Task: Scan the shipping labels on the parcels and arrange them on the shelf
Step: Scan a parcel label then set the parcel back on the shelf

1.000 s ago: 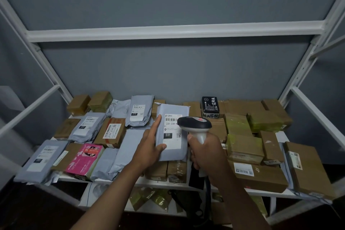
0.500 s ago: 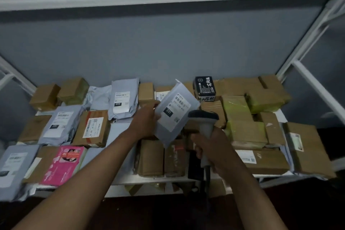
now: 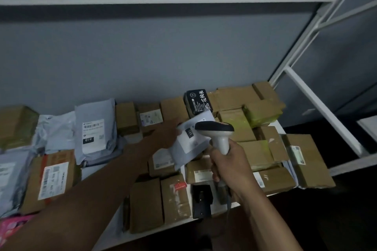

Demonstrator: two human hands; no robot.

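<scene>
Shelf (image 3: 206, 218): white board, nearly covered with parcels.

Left end: pink packet (image 3: 10, 228) at the front edge. Behind it, a brown carton (image 3: 51, 179) with a white label, lying flat. Toward the back edge, a grey mailer bag (image 3: 94, 132), label up, marked "010"; a crumpled grey bag touches its left side. Contents of all parcels sealed, not visible.

Middle: left hand (image 3: 165, 136) reaches over the cartons and grips the upper left edge of a grey parcel (image 3: 187, 144), fingers curled on it. The parcel is held tilted above the middle of the shelf, label up, marked "231". Two plain brown boxes (image 3: 161, 201) lie side by side at the front edge below it.

Right of middle: right hand (image 3: 230, 167) clenched round the handle of a barcode scanner (image 3: 216, 130); the scanner head overlaps the parcel's right edge. Black box (image 3: 196, 101) with white characters at the back edge. Small black holder (image 3: 202, 199) at the front edge.

Right end: stacked brown cartons, some wrapped in yellowish tape (image 3: 263, 114); a large carton (image 3: 308, 161) overhangs the right corner.
</scene>
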